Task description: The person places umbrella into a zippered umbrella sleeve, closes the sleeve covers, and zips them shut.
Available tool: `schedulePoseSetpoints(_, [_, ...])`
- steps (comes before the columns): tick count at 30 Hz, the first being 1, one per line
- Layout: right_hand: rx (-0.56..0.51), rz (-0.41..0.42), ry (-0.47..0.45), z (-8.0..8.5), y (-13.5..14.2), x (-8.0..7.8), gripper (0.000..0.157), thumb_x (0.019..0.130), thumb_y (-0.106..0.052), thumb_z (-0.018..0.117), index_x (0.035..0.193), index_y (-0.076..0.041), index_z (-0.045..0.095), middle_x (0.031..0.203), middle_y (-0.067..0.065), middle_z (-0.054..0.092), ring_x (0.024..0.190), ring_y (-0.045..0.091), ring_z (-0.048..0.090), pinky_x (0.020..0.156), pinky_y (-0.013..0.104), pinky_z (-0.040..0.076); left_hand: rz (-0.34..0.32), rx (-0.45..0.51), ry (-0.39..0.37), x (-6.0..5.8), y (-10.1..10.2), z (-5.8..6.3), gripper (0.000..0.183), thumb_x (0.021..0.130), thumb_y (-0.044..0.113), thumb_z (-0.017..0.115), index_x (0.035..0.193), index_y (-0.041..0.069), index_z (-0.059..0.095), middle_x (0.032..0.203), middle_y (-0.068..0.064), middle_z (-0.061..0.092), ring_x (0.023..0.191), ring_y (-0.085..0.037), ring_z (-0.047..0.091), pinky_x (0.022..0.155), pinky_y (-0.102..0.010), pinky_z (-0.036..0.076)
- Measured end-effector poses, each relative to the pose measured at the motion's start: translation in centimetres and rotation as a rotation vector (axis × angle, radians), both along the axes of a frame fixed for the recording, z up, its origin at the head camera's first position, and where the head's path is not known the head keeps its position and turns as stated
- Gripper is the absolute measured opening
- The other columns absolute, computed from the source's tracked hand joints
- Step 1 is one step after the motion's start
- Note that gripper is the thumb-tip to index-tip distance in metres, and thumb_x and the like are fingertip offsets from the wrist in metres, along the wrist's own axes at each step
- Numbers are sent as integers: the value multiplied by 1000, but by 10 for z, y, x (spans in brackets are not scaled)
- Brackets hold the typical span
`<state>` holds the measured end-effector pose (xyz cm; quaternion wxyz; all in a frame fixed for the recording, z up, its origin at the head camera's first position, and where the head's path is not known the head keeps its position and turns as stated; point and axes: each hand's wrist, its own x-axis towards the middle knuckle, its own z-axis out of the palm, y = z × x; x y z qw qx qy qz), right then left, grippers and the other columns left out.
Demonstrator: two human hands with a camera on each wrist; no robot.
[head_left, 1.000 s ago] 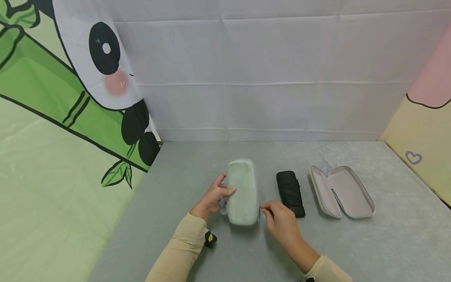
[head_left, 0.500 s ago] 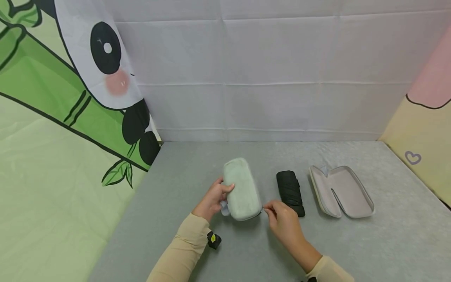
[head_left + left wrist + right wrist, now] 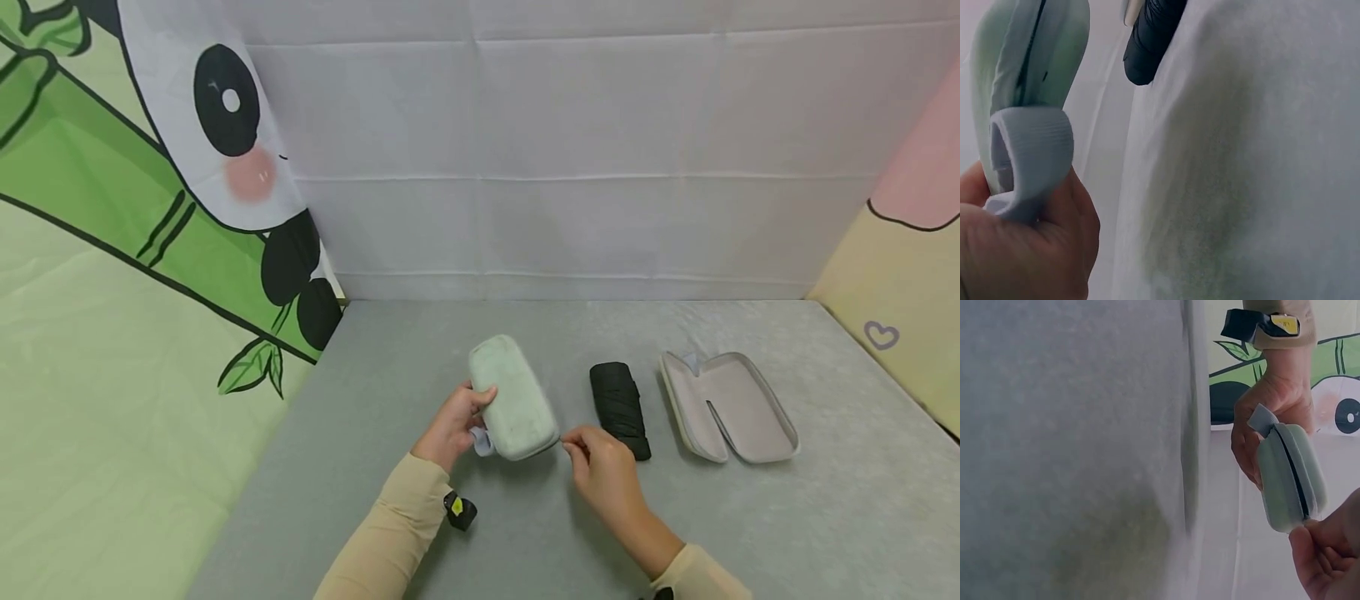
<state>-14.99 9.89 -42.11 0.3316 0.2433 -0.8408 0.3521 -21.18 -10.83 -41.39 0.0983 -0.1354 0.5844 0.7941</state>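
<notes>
A pale green zippered case (image 3: 514, 398) is raised and tilted over the table, its long axis slanting down to the right. My left hand (image 3: 452, 423) grips its left side, thumb on the top face and fingers behind. Beside that hand a grey fabric loop (image 3: 1038, 156) sticks out from the case's end. At the lower right corner, my right hand (image 3: 603, 471) pinches the zipper pull between thumb and index finger; the pull itself is mostly hidden. A dark line along the zipper (image 3: 1294, 469) runs from the loop end to the pinching fingertips.
Right of the hands lies a black rolled fabric bundle (image 3: 619, 411). Farther right, a second case (image 3: 750, 408) lies spread open with a pale lining on the grey table (image 3: 847, 517). A white cloth backdrop (image 3: 570, 150) stands behind the table.
The case has tilted, its upper end swinging left and its lower end rising to the right. My left hand has turned with it; my right hand, still pinching, has shifted slightly right.
</notes>
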Motion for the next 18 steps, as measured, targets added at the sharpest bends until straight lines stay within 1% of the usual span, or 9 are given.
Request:
schedulePoseSetpoints(5, [-2,-43,-48,4,8,-8,18,68,9,76,75,-4,66,67,3,59,54,11,54,47,25,44,-44,39,9,-2,2,3,49,92,13,56,133,-1,32,115,-19,47,91,-29,56,76,-38,46])
schedulePoseSetpoints(8, [-3,-59,-88,6,12,-14,16,70,8,75,76,-4,66,68,3,60,55,12,54,48,26,44,-51,58,8,-2,3,5,50,90,14,59,131,0,33,119,-19,46,96,-30,55,77,-39,48])
schedulePoseSetpoints(12, [-2,-71,-133,5,15,-17,14,73,7,74,77,-4,67,68,4,60,56,12,54,48,27,44,2,70,-11,-1,7,7,50,87,14,62,128,2,37,114,-17,48,92,-29,56,72,-36,49])
schedulePoseSetpoints(18, [-2,-83,-163,3,12,-16,13,73,6,74,77,-4,66,69,3,59,56,13,55,49,28,44,80,103,-15,1,11,6,54,86,11,63,130,1,33,113,-18,46,96,-33,55,67,-35,50])
